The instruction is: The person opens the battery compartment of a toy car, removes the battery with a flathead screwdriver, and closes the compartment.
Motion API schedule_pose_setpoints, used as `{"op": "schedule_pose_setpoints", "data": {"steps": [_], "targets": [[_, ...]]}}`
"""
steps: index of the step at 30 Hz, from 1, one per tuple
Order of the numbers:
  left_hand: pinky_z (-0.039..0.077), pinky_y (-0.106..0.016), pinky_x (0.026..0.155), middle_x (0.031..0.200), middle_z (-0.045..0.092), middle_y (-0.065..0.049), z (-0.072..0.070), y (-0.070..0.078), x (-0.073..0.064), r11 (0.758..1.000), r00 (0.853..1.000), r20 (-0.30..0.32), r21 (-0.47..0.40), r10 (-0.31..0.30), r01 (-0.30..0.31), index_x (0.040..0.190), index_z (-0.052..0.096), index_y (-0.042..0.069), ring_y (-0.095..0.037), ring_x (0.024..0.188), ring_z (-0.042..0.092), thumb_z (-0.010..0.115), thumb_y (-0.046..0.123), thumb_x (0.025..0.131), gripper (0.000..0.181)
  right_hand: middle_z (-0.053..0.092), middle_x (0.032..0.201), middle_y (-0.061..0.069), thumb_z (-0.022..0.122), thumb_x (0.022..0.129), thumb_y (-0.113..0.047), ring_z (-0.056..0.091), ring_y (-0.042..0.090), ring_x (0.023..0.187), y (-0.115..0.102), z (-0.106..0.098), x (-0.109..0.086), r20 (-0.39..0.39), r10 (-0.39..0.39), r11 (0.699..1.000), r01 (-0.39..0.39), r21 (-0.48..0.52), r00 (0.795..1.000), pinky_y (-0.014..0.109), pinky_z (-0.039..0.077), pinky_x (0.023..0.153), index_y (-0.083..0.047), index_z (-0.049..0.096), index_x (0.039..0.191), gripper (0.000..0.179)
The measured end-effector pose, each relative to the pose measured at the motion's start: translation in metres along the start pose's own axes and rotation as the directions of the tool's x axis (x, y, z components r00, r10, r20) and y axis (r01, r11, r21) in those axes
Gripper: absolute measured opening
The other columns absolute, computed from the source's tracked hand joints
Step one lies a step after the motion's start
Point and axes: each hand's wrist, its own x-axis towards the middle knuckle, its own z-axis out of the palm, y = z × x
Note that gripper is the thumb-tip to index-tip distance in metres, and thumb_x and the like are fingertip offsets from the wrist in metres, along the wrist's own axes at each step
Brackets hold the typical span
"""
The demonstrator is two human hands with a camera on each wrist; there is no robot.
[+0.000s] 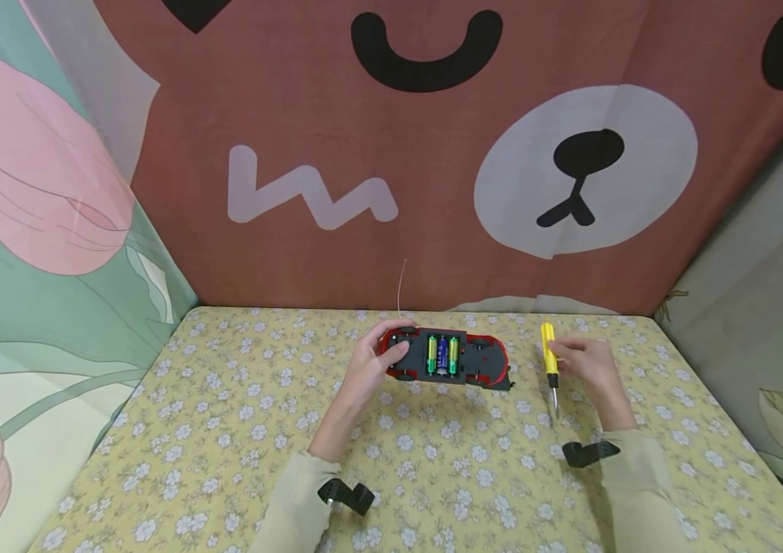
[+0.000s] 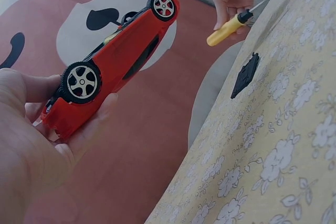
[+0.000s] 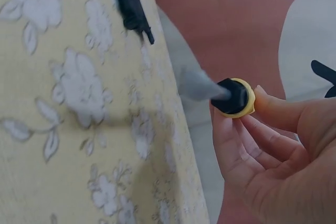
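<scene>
just one car (image 1: 443, 358), three batteries (image 1: 442, 354)

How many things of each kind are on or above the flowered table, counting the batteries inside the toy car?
Toy car, held by the left hand: 1
Batteries: 3
Screwdriver, held by the right hand: 1
Small black cover: 1
Total: 6

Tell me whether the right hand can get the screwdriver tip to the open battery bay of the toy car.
Probably yes: the right hand holds the screwdriver beside the toy car, whose bay faces up uncovered, nothing between.
</scene>
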Motion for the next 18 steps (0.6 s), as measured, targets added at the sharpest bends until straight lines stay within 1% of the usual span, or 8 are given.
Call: {"op": "schedule_pose_setpoints", "data": {"steps": [4,8,12,18], "targets": [[0.059,-0.032,0.08,0.127,0.061,-0.02,0.0,0.0,0.0,1.0,1.0,-0.004,-0.007,-0.009,0.009,0.136,0.061,-0.003,-0.023,0.104,0.065,0.061,0.002,0.1,0.036,0.068,0.111,0.021,0.062,0.105,-0.018,0.066,0.005,0.07,0.005,0.0,0.002,-0.003,0.016,0.999,-0.016,-0.039,1.0,0.028,0.06,0.066,0.018,0.055,0.137,0.049],[0.059,-0.033,0.08,0.128,0.061,-0.02,0.0,0.0,0.0,1.0,1.0,-0.002,-0.012,-0.016,0.016,0.136,0.061,-0.002,-0.024,0.105,0.065,0.06,0.002,0.101,0.036,0.064,0.122,0.03,0.063,0.104,-0.017,0.066,0.006,0.071,0.009,0.0,0.003,-0.009,0.034,0.998,-0.035,-0.053,0.999,0.031,0.061,0.068,0.017,0.054,0.138,0.048],[0.059,-0.033,0.08,0.128,0.061,-0.02,0.0,0.0,0.001,1.0,1.0,-0.003,-0.015,-0.019,0.019,0.136,0.061,-0.002,-0.024,0.105,0.065,0.06,0.002,0.1,0.036,0.063,0.123,0.034,0.063,0.104,-0.012,0.068,0.009,0.074,0.013,0.001,0.005,-0.003,0.03,0.998,-0.031,-0.063,1.0,0.034,0.062,0.07,0.018,0.055,0.136,0.044],[0.059,-0.033,0.08,0.127,0.061,-0.019,0.0,-0.001,0.001,1.0,1.0,-0.005,-0.015,-0.019,0.019,0.136,0.062,-0.001,-0.024,0.105,0.065,0.06,0.002,0.1,0.036,0.066,0.12,0.033,0.062,0.104,-0.009,0.067,0.011,0.076,0.018,0.002,0.008,-0.008,0.055,0.995,-0.055,-0.082,0.998,0.032,0.061,0.069,0.017,0.057,0.134,0.04]]}}
